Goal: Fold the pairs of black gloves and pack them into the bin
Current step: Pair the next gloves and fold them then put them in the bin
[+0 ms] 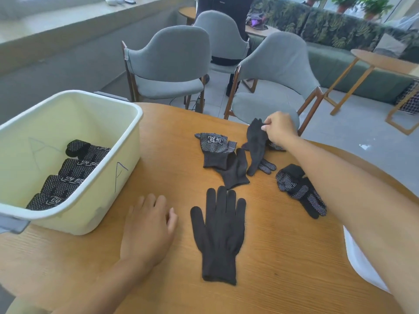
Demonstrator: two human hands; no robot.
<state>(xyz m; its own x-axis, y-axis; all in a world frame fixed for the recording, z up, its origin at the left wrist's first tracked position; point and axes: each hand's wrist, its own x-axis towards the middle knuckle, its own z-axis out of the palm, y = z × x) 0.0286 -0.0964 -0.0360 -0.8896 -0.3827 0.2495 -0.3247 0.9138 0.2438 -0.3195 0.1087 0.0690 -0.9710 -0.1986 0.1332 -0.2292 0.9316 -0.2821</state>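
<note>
a round wooden table (283,257) fills the lower frame. at centre right, the right hand (281,129) is stretched out over the far glove pile, and a black glove (257,146) is pinched by its fingertip end between thumb and fingers; the glove is lifted at that end while its cuff end trails down onto the table. at lower centre, the left hand (148,225) is laid flat on the table, its grip spread and holding nothing. just right of it, a single black glove (218,234) is spread flat, plain side up, fingers pointing away. above that, a dotted glove (215,147) is seen overlapping another plain one. at right, partly under the forearm, a crumpled dotted pair (299,191) is lying. in the left of the frame, the pale yellow bin (95,200) is stood on the table, with folded glove bundles (74,171) lined up inside along its near wall. grey chairs (167,64) are ranged beyond the table.
</note>
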